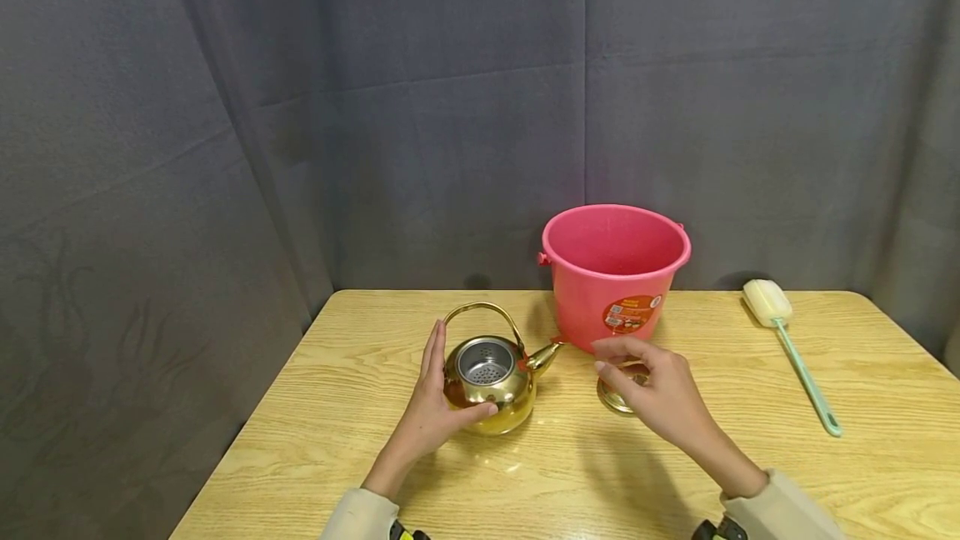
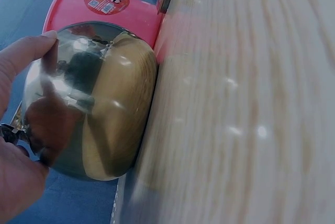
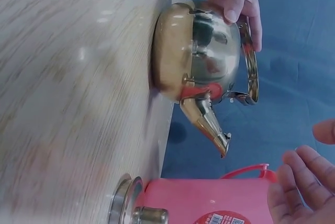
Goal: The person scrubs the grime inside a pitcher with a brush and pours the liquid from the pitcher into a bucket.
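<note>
A shiny gold kettle (image 1: 491, 407) stands upright on the table, its handle raised and its spout toward the pink bucket. A metal strainer (image 1: 486, 363) sits in its uncovered mouth. My left hand (image 1: 431, 419) rests against the kettle's left side, fingers straight and thumb laid across the front of the body; the left wrist view shows the thumb (image 2: 39, 46) on the shiny surface. Above the gold lid (image 1: 617, 400), which lies on the table, hovers my right hand (image 1: 660, 394), partly covering it. Its fingers (image 3: 306, 174) are loosely bent with nothing between them.
Behind the lid stands a pink bucket (image 1: 611, 294) with a round red label, close to the spout tip. A sponge brush (image 1: 798, 365) with a pale green handle lies at the right. Grey cloth (image 1: 465, 123) hangs behind the wooden table (image 1: 525, 490).
</note>
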A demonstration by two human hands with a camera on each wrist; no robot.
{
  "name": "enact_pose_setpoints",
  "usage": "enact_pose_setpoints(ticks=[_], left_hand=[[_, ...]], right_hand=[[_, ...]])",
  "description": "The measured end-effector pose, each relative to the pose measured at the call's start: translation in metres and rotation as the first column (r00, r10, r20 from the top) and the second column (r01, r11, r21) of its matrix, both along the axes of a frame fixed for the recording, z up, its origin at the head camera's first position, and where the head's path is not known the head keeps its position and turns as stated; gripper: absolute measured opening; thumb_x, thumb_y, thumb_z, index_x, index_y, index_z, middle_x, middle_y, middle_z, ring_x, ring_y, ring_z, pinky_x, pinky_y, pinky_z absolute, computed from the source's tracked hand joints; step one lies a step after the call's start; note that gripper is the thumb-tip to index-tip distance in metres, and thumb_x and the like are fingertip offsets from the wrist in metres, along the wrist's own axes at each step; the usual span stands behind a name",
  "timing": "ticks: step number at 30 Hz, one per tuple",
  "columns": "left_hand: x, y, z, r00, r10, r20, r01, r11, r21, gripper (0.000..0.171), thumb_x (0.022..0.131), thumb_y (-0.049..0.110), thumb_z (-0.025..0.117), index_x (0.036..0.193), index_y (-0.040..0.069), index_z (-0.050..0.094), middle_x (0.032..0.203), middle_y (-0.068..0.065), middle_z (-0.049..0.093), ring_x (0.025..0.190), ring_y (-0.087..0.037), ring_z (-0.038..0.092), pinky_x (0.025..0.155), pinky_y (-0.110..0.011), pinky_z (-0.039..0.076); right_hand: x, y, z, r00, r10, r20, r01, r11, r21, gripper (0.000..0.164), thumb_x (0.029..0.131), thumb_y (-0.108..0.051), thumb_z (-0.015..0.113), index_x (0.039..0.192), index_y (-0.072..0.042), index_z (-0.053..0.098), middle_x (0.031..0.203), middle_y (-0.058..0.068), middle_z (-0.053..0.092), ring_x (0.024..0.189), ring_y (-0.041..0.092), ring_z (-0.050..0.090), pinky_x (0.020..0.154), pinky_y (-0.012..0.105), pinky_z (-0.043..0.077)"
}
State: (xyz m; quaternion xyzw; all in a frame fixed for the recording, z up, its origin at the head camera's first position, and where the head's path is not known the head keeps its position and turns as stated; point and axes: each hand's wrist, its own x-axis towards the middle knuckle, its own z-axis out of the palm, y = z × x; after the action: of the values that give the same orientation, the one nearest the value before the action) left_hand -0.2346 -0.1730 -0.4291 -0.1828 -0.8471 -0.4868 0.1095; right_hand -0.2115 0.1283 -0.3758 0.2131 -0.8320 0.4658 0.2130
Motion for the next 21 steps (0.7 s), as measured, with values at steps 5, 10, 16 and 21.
enact_pose_setpoints(ticks=[5,10,16,21], left_hand=[[0.0,0.0,0.0,1.0,-0.001,-0.001,0.001,1.0,-0.001,0.129,0.069,0.035,0.089,0.155,0.035,-0.008,0.161,0.004,-0.007,0.144,-0.034,0.008,0.107,-0.062,0.018],[0.001,0.0,0.001,1.0,-0.002,0.005,0.002,1.0,-0.003,0.129,0.07,0.035,0.089,0.155,0.035,-0.008,0.161,0.003,-0.007,0.143,-0.035,0.007,0.107,-0.063,0.018],[0.001,0.0,0.001,1.0,-0.003,0.001,0.003,1.0,-0.006,0.129,0.07,0.035,0.088,0.155,0.034,-0.008,0.161,0.0,-0.007,0.143,-0.035,0.008,0.107,-0.062,0.018],[0.001,0.0,0.001,1.0,-0.008,0.002,0.008,1.0,-0.001,0.129,0.07,0.034,0.088,0.155,0.033,-0.008,0.161,0.0,-0.007,0.143,-0.036,0.007,0.107,-0.062,0.018]], right_hand=[[0.0,-0.003,0.001,1.0,0.024,0.003,-0.024,1.0,-0.011,0.017,0.087,-0.008,0.073,0.104,-0.011,0.073,0.094,-0.005,0.071,0.08,0.012,0.067,0.071,0.03,0.056],[0.0,-0.006,0.003,0.999,0.029,-0.018,-0.029,0.999,-0.013,0.019,0.086,-0.008,0.073,0.104,-0.012,0.072,0.094,-0.006,0.071,0.079,0.011,0.067,0.07,0.029,0.055],[-0.001,-0.01,0.004,0.998,0.052,-0.038,-0.053,0.998,-0.024,0.021,0.086,-0.008,0.073,0.107,-0.012,0.072,0.096,-0.006,0.07,0.081,0.011,0.066,0.07,0.029,0.055],[-0.001,-0.014,0.005,0.997,0.072,-0.027,-0.073,0.997,-0.021,0.022,0.085,-0.007,0.074,0.107,-0.011,0.072,0.097,-0.005,0.07,0.084,0.012,0.066,0.071,0.031,0.056]])
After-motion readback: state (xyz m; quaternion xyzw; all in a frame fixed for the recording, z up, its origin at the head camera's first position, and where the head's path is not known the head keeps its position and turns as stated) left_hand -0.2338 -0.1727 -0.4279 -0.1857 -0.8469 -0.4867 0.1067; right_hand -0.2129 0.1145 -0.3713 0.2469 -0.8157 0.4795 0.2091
